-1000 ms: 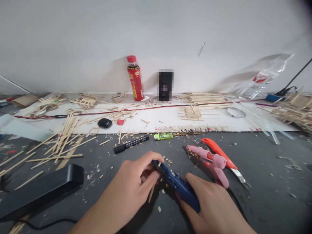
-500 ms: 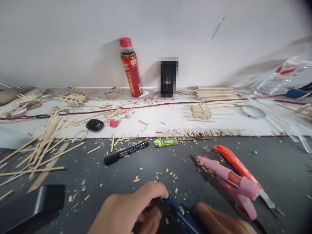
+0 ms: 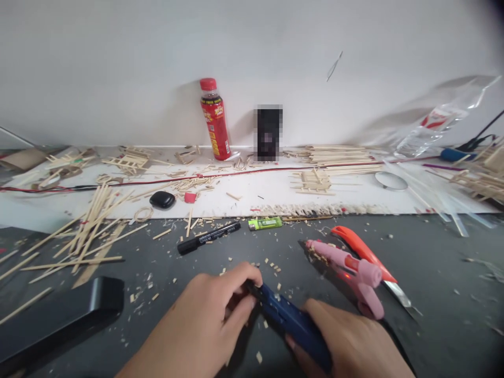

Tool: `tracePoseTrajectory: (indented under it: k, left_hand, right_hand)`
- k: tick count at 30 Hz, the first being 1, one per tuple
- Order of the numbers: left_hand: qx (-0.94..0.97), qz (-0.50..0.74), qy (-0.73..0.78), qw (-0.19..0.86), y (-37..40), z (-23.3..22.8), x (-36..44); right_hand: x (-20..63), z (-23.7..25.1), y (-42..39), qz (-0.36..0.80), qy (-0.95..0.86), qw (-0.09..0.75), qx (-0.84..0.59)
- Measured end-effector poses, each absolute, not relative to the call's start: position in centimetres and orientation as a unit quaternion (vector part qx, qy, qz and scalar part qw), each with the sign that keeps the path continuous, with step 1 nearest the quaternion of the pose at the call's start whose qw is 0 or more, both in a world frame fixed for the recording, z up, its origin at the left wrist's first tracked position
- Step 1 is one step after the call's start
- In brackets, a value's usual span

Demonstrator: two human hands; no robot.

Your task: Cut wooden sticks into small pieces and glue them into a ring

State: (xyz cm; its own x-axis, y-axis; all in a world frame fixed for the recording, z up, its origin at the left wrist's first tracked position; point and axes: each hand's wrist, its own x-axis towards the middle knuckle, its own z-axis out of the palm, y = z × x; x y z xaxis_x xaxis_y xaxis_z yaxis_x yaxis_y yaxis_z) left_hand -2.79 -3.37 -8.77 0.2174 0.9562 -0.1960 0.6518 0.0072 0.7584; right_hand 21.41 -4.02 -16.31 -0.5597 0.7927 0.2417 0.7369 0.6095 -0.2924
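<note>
My right hand [image 3: 350,344] grips the handle of a blue cutter [image 3: 289,320] low in the view, over a dark grey table [image 3: 433,294]. My left hand [image 3: 212,315] pinches at the cutter's front tip with thumb and forefinger; what sits between those fingers is hidden. Small wood chips lie scattered around both hands. Just right of the cutter lies a pink glue gun [image 3: 346,268], and beside it an orange-handled knife [image 3: 364,254].
A black marker [image 3: 208,237] and green lighter [image 3: 265,223] lie ahead of my hands. Loose wooden sticks [image 3: 92,226] spread at left, above a black box [image 3: 59,317]. A white board [image 3: 275,197] carries stick frames, a red bottle [image 3: 214,119] and a red wire.
The view dipped toward the table and came back up. My hands stayed on the blue cutter throughout, with only small shifts of the left fingers at its tip.
</note>
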Motion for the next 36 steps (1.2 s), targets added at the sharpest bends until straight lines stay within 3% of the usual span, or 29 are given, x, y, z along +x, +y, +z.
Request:
tracePoseTrajectory:
  k: [13,25,36]
  left_hand:
    - [0.712,0.118,0.586,0.367,-3.1,-7.9,-3.5]
    - [0.673,0.320,0.543,0.387,-4.1,-7.3,-2.5]
    - [0.702,0.304,0.551,0.335,-4.3,-7.6,-2.8]
  right_hand:
    - [21.6,-11.2,-4.6,0.158,-0.812,0.009,-0.562]
    - [21.7,-10.5,-4.2,0.286,-0.808,0.139,-0.496]
    - [21.7,-11.5,-4.3,0.243,-0.816,0.114,-0.513]
